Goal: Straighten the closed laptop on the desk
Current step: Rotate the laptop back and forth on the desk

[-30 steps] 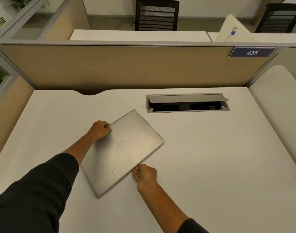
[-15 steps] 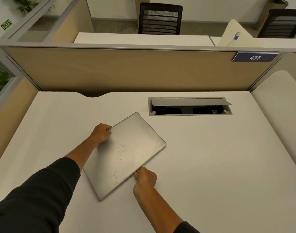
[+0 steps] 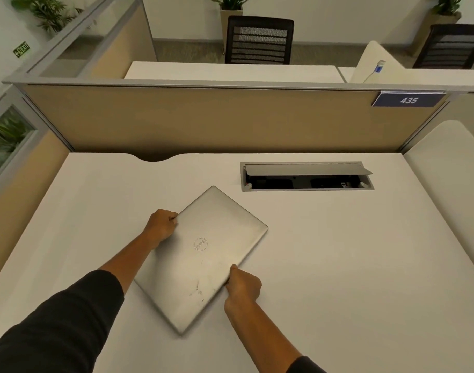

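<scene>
Nearest the camera, the right hand [image 3: 242,288] is closed on the laptop [image 3: 203,258] at its 4 o'clock long edge, thumb on the lid and the other fingers out of sight below. Further off, the left hand [image 3: 161,227] is curled around the opposite long edge at 10 o'clock, gripping it. The laptop lies shut on the desk [image 3: 338,265], near the middle and a little left, skewed so that one corner points to 12 o'clock and another to 6. It is far from square with the desk's edges, so the turn seems barely begun.

The risks lie in the turn itself. Both grips are on thin edges; if one hand pulls harder than the other, the laptop could slide sideways instead of pivoting, or slip free of the fingers. Dragging it flat could scuff the underside or the desk. Beyond it, at 1 o'clock, the cable box [image 3: 307,176] stands open; a wide swing or a push away from the body could carry the far corner onto its rim. The partition [image 3: 203,119] behind is well apart and poses no likely trouble.
</scene>
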The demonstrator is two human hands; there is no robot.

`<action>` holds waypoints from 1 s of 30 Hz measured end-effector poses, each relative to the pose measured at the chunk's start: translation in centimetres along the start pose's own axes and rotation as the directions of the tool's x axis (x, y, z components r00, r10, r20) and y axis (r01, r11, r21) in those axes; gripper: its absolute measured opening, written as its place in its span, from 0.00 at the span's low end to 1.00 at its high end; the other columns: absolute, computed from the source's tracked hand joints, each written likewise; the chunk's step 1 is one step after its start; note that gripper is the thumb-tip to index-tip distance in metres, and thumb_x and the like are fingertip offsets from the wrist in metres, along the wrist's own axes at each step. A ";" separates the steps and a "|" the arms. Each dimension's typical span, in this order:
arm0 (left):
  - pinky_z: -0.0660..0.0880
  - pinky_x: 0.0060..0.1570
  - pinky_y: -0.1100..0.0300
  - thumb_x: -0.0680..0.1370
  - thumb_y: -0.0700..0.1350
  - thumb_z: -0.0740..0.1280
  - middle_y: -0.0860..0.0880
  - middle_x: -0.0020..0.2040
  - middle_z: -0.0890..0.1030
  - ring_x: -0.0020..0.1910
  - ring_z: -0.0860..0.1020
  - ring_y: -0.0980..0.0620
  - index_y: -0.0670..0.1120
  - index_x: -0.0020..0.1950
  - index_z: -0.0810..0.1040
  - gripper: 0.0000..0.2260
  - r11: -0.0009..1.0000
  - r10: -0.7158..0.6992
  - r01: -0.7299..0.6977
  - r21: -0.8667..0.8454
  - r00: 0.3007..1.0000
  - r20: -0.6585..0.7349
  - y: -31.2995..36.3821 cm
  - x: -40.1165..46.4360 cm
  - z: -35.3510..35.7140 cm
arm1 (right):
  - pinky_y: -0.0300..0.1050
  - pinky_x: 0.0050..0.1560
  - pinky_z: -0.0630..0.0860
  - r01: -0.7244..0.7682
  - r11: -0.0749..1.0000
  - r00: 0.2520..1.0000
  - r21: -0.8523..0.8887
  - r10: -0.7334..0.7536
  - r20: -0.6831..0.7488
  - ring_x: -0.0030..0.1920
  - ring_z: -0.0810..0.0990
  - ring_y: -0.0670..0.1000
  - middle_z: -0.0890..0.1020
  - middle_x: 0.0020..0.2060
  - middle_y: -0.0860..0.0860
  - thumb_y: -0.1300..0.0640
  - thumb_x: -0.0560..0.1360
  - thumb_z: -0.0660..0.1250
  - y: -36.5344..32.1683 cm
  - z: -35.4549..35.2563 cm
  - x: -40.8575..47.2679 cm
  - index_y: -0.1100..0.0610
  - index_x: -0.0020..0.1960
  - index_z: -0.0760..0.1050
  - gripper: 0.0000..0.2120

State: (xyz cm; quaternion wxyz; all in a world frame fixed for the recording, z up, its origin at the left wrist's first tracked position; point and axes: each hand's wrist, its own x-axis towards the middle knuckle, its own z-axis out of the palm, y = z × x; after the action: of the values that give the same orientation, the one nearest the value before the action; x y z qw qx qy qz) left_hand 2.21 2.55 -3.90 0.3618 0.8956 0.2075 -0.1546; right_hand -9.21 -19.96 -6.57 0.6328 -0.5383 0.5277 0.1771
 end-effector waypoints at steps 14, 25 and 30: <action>0.68 0.52 0.58 0.81 0.33 0.62 0.46 0.47 0.77 0.49 0.74 0.48 0.46 0.51 0.82 0.11 0.961 -0.126 0.122 -0.250 0.992 0.000 -3.1 -3.5 2.4 | 0.43 0.37 0.73 0.273 0.942 0.957 -0.197 -0.287 -0.049 0.29 0.73 0.51 0.75 0.24 0.50 0.59 0.75 0.74 -3.5 -2.7 2.8 0.56 0.23 0.69 0.25; 0.79 0.50 0.48 0.81 0.35 0.61 0.41 0.44 0.80 0.46 0.77 0.45 0.41 0.47 0.83 0.11 0.780 -0.248 0.271 -0.564 0.961 0.118 -3.5 -8.5 5.9 | 0.45 0.47 0.76 0.418 0.825 0.901 -0.381 -0.429 0.060 0.41 0.78 0.55 0.78 0.33 0.51 0.59 0.77 0.71 -9.2 -4.5 5.0 0.57 0.32 0.76 0.15; 0.86 0.46 0.49 0.82 0.36 0.64 0.35 0.51 0.87 0.42 0.85 0.44 0.33 0.51 0.86 0.11 0.663 -0.292 0.326 -0.674 0.941 0.169 -3.2 -10.8 7.8 | 0.43 0.38 0.71 0.429 0.757 0.892 -0.494 -0.441 0.099 0.32 0.71 0.53 0.73 0.31 0.53 0.61 0.77 0.69 -11.6 -4.6 5.5 0.59 0.33 0.70 0.15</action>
State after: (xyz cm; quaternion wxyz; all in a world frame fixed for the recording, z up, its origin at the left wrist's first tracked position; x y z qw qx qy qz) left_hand -9.70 -3.75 -6.48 0.6432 0.6424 0.3905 -0.1454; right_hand -0.10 -30.05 -4.92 0.4876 -0.7938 0.3310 0.1500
